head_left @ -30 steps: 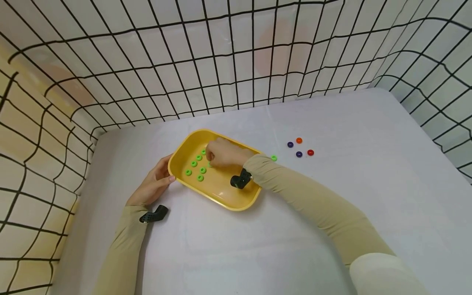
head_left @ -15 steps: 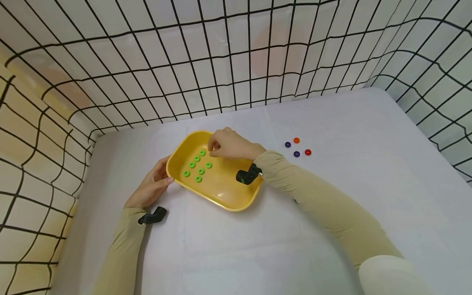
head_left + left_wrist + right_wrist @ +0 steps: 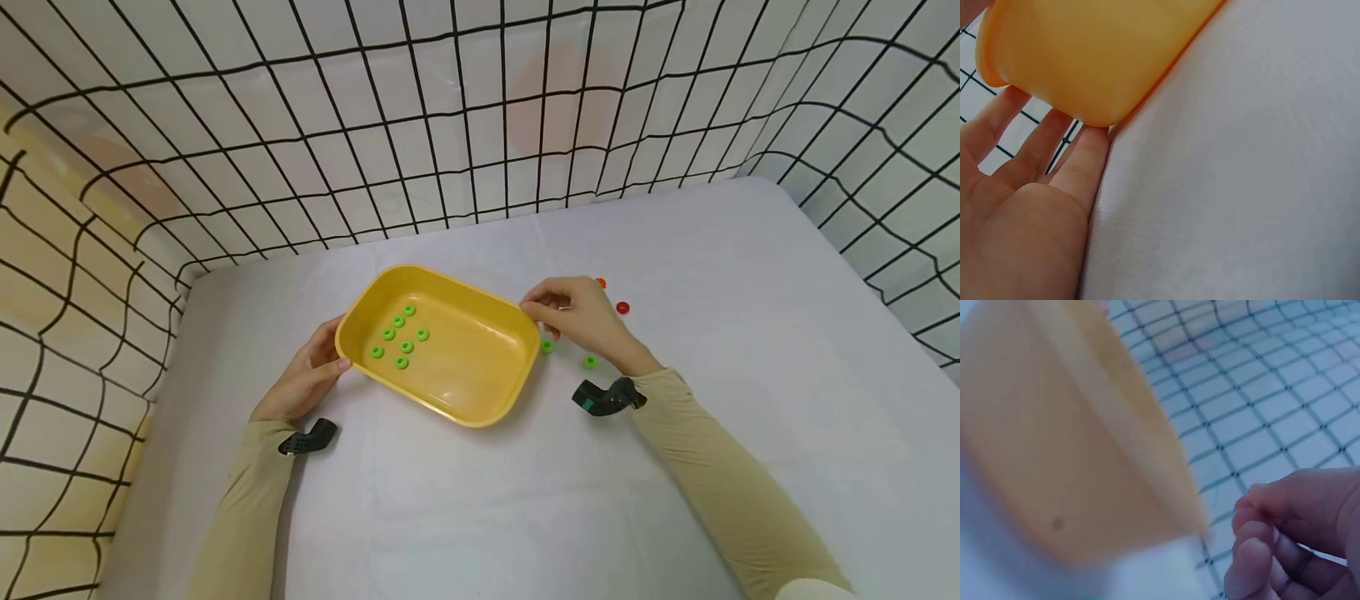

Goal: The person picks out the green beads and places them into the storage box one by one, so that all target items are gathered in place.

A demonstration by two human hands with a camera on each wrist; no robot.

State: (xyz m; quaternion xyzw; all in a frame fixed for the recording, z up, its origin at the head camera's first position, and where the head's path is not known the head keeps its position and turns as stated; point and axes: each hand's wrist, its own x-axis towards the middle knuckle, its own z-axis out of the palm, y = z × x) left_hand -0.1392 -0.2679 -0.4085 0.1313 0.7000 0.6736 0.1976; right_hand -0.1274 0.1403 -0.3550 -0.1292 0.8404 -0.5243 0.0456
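Note:
The left hand (image 3: 300,379) holds the left end of a yellow tray (image 3: 480,412), its thumb at the rim; in the left wrist view its fingers (image 3: 1079,165) touch the outer wall of the tray (image 3: 1104,56). Several green rings (image 3: 407,347) lie in the tray's left half. Just beyond the tray's right corner is the right hand (image 3: 588,321), fingers curled and nothing visible in them. In the right wrist view the hand (image 3: 1297,531) stands apart from the blurred tray (image 3: 1072,456). Below it lie two green rings (image 3: 547,346) (image 3: 590,362).
A red ring (image 3: 622,307) and a partly hidden orange ring (image 3: 601,283) lie behind the right hand on the white table (image 3: 480,517). Black wire mesh (image 3: 480,108) rises along the back and both sides.
The right hand has moved right, out from over the tray, and now covers the spot of the purple rings. Two green rings on the table have come into sight. The left hand stays at the tray.

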